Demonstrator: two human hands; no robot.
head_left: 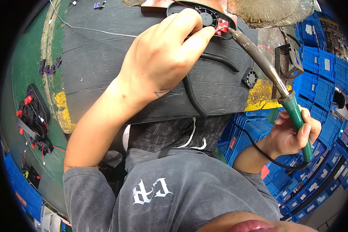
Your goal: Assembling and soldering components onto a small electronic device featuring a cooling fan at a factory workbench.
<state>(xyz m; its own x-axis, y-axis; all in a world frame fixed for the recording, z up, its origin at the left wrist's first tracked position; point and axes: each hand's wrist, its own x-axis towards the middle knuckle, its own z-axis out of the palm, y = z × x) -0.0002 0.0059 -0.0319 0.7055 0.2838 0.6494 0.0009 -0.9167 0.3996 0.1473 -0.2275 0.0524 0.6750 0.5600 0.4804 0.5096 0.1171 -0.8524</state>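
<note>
My right hand point(295, 133) is wrapped round the green handle of a soldering iron point(265, 63). Its tip reaches a small red circuit board point(222, 26) at the top of the head view. My left hand point(164, 48) is closed in a pinch at the board, its fingertips on a thin wire point(217, 29). The board sits beside a small black fan point(205, 17) inside a black plastic housing point(231, 22). Part of the housing is hidden behind my left hand. A long white wire point(98, 31) runs from the far left to beneath that hand.
Black tubes point(193, 96) lie on the dark work mat point(92, 62). A loose fan point(250, 78) and a metal stand point(288, 62) are at the right. Black assemblies with red parts point(33, 116) lie left on the green surface. Blue crates point(315, 62) stack up at right.
</note>
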